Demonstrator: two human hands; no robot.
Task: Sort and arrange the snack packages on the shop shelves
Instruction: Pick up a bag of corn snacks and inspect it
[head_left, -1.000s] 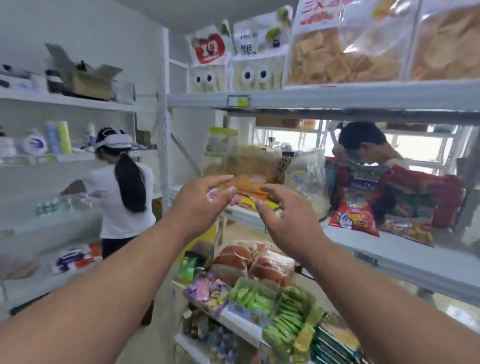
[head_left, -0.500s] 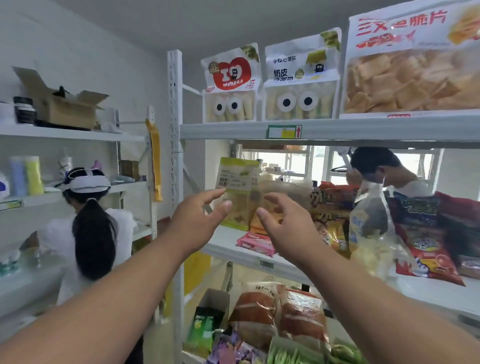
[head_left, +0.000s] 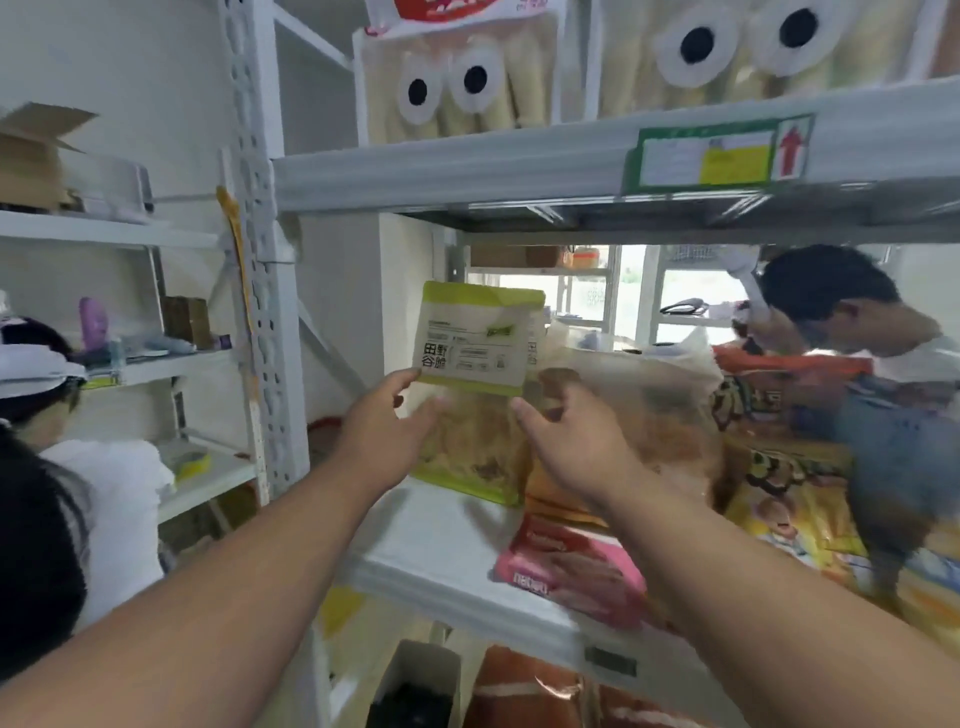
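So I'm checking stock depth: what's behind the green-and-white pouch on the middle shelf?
Behind the green-and-white pouch, a second, similar pouch's edge peeks out at its right. Beyond that, a window. Anything directly behind the pouch is covered by it and by both hands.

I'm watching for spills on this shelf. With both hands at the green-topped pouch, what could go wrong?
The green-topped pouch stands upright near the shelf's open left end, so it might tip off. The left hand and right hand are only at its sides. The pink pack lies near the front edge; an arm could knock it.
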